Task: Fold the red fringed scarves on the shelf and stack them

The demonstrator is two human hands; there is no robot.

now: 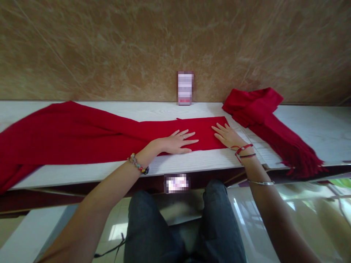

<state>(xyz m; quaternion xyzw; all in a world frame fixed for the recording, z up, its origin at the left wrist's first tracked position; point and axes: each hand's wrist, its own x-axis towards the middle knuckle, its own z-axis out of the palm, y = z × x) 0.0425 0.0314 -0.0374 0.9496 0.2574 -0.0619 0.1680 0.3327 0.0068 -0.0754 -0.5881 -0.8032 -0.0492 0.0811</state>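
A long red scarf [82, 135] lies along the white surface, its left part wide and rumpled and drooping over the front edge at far left. Toward the right it narrows into a flat, folded strip that ends in a straight edge. My left hand [177, 142] rests flat on this strip with its fingers spread, pointing right. Near the strip's right end, my right hand [227, 136] is also laid flat, fingers stretched out to the upper left. Neither hand grips the cloth. To the right of my right hand lies a second red scarf [252, 109], loosely folded, with a fringed end.
The white wood-grain tabletop [153, 166] is long and narrow, backed by a brown marbled wall [109, 47]. A small blurred-out card-like object [185, 88] stands against the wall. Another blurred-out patch [177, 183] shows at the front edge, above my knees [142, 208].
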